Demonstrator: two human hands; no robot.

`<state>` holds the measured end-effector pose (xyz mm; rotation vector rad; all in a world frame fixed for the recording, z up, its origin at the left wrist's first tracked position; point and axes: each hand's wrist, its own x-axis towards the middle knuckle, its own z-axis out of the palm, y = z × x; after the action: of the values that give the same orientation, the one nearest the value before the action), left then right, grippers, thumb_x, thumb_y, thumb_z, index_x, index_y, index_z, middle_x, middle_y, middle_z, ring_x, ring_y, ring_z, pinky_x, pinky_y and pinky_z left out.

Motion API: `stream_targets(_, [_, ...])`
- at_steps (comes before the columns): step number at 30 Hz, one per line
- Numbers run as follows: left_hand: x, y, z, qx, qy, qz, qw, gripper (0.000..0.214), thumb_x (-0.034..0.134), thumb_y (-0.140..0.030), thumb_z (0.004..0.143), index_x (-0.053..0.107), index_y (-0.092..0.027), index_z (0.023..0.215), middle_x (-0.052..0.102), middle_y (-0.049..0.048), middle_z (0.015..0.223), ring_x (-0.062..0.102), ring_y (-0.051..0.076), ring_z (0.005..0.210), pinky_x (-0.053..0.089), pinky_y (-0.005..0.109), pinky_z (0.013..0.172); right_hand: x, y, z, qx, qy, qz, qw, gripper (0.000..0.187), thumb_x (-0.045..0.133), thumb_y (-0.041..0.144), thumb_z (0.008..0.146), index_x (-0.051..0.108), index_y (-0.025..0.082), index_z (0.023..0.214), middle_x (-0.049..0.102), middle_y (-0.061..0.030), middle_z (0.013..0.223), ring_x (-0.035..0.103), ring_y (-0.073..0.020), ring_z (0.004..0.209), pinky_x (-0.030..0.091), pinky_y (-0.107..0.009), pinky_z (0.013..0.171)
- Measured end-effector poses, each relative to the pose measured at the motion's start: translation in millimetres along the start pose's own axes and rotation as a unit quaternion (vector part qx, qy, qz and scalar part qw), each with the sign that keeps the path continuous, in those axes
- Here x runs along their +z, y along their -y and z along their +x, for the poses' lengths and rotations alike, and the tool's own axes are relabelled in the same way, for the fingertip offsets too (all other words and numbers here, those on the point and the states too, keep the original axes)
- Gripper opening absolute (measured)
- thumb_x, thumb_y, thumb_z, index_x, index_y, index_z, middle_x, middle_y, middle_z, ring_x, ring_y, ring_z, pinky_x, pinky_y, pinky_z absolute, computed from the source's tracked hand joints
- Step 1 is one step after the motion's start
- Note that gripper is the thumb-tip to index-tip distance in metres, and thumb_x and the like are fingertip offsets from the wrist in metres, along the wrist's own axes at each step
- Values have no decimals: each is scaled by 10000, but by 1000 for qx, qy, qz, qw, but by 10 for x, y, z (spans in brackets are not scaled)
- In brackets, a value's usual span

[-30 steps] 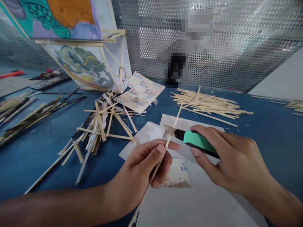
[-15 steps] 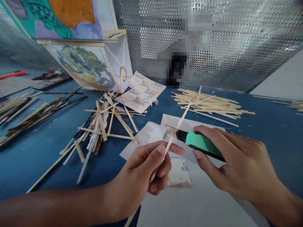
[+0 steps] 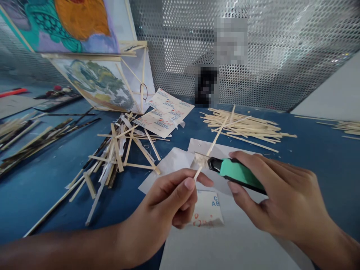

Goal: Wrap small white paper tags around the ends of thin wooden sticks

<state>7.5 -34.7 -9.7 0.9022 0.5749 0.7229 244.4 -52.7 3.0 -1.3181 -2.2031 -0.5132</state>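
Observation:
My left hand point(image 3: 174, 202) is closed, pinching the near end of a thin pale wooden stick point(image 3: 215, 141) between thumb and forefinger. The stick slants up and away to the right, over the far pile. In my right hand point(image 3: 284, 191) is a utility knife point(image 3: 242, 174) with a green and black handle. Its blade point(image 3: 201, 159) lies across the stick just beyond my left fingertips. White paper point(image 3: 225, 243) and a small folded piece of sandpaper point(image 3: 209, 210) with printed letters lie beneath my hands.
A pile of thin sticks point(image 3: 244, 125) lies at the back right. Left of centre, glued stick frames point(image 3: 123, 150) rest among scraps. A sandpaper sheet point(image 3: 165, 112) lies behind them. A painted paper-and-stick structure point(image 3: 98, 82) stands back left, before a perforated metal panel point(image 3: 281, 48). Dark strips point(image 3: 42, 138) lie left.
The stick has shifted slightly down through the view, and the blade now sits a little farther along it, hiding part of it. The whole view has moved a little. Both grips stay the same.

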Motion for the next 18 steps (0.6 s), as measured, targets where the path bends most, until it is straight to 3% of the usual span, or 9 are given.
stream_targets(13, [1, -29, -24, 4, -1, 17, 1000, 209, 606, -416, 982, 701, -236, 1031, 347, -85, 583, 299, 37, 478, 243, 181, 472, -24, -29, 8, -2, -30, -17, 999, 378, 609, 390, 903, 602, 152, 1196, 781, -103, 949, 737, -237, 712, 512, -342, 581])
stream_targets(18, [19, -33, -33, -22, -19, 9, 1000, 376, 463, -541, 1010, 707, -275, 1113, 372, -75, 672, 300, 16, 408, 217, 165, 392, 7, -34, 22, -8, -36, -37, 999, 348, 617, 383, 908, 643, 133, 1148, 781, -82, 909, 745, -231, 702, 493, -332, 580])
